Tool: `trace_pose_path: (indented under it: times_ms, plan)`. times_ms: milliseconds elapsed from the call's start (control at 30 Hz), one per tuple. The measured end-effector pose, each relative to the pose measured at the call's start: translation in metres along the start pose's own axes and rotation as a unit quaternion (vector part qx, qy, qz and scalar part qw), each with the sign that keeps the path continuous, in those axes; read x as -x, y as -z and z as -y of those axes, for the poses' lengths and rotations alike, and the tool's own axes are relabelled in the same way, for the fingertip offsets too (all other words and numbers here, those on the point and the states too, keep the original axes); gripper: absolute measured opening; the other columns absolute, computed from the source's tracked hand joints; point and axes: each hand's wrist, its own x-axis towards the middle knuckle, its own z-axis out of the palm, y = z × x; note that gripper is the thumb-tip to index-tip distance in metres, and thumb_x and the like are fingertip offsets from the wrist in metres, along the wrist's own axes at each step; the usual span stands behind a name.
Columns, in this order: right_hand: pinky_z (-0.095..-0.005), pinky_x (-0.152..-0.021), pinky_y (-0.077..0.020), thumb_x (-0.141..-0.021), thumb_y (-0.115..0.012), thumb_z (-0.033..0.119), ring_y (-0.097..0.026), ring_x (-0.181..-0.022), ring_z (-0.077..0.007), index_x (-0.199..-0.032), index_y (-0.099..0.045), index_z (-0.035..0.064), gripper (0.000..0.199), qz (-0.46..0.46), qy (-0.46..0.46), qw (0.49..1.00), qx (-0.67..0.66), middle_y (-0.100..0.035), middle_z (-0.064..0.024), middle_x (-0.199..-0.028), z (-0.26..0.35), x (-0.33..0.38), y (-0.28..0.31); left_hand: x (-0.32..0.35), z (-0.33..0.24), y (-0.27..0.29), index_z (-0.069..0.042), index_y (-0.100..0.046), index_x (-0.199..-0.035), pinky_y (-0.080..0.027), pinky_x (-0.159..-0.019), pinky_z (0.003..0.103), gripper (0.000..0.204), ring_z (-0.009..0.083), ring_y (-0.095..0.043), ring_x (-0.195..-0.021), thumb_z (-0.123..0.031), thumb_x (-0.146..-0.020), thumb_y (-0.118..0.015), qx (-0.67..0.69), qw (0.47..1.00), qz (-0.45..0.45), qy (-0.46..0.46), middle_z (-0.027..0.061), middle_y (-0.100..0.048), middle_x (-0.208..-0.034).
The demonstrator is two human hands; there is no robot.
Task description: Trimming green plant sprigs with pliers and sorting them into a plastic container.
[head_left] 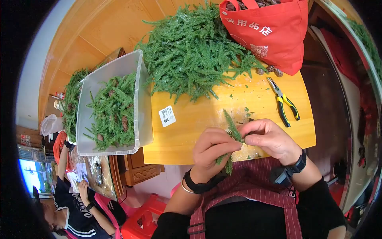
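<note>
One smooth yellow table [175, 143], open wood along its near edge beside a translucent plastic bin [138, 99]
Over that edge, the left hand [212, 150], fingers curled tight, pinches a slim, bristly green sprig [230, 120], tip angled away; the right hand [271, 140] nearly closes thumb to forefinger beside it, its exact grip unclear.

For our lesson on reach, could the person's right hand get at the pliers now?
Probably yes: the pliers lie near the right hand with nothing between, though that hand seems busy at the green sprig.
</note>
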Motion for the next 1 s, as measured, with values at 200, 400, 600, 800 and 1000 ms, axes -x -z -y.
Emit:
trace_pose_path:
  times_ms: [200,400,600,800,1000]
  plan:
    - [-0.0232,-0.083,-0.0424,-0.08,-0.06,0.005,-0.055,-0.09,-0.0108,-0.102,-0.058,-0.0026,0.024,-0.014,-0.03,0.999,0.021,-0.06,-0.0065,-0.098,0.004,0.001,-0.007,0.001,0.0,0.003,-0.007,-0.062,-0.076,-0.043,-0.062,0.03,0.015,0.0212,-0.053,-0.069,0.001,-0.065,-0.068,-0.007,1.0,-0.003,0.001,0.0046,-0.056,-0.076]
    - [-0.0217,-0.08,-0.0427,-0.078,-0.06,0.001,-0.054,-0.087,-0.0087,-0.099,-0.058,-0.0001,0.021,-0.029,0.022,0.999,-0.025,-0.058,-0.003,-0.094,-0.003,0.001,-0.008,0.004,0.003,-0.003,-0.006,-0.061,-0.076,-0.043,-0.061,0.028,0.013,0.0208,-0.053,-0.069,0.0,-0.067,-0.068,-0.015,1.0,-0.021,0.014,0.0048,-0.055,-0.075]
    - [-0.0209,-0.075,-0.0434,-0.078,-0.061,0.0,-0.054,-0.084,-0.0071,-0.094,-0.059,0.0021,0.017,-0.048,0.086,0.995,-0.022,-0.058,-0.0012,-0.091,-0.008,-0.001,-0.012,0.008,0.001,-0.008,-0.004,-0.058,-0.078,-0.042,-0.06,0.027,0.007,0.0186,-0.052,-0.068,-0.003,-0.074,-0.064,0.025,0.994,-0.045,0.097,0.0068,-0.051,-0.074]
    - [-0.0215,-0.073,-0.0412,-0.075,-0.056,-0.008,-0.052,-0.083,-0.0111,-0.087,-0.057,0.0008,0.015,-0.106,0.135,0.985,0.034,-0.054,-0.0037,-0.085,-0.007,-0.002,-0.022,0.013,-0.005,-0.013,-0.001,-0.053,-0.084,-0.042,-0.056,0.021,0.006,0.0122,-0.052,-0.063,0.0,-0.079,-0.057,0.125,0.961,-0.06,0.239,0.0063,-0.049,-0.078]
    - [-0.0228,-0.073,-0.0409,-0.074,-0.056,-0.007,-0.05,-0.086,-0.0128,-0.091,-0.055,-0.0002,0.018,-0.089,0.31,0.86,0.396,-0.052,-0.005,-0.085,-0.003,-0.004,-0.013,0.007,-0.011,-0.016,0.0,-0.053,-0.089,-0.043,-0.054,0.02,0.007,0.0096,-0.053,-0.061,-0.002,-0.083,-0.054,0.359,0.828,-0.12,0.415,0.0059,-0.055,-0.077]
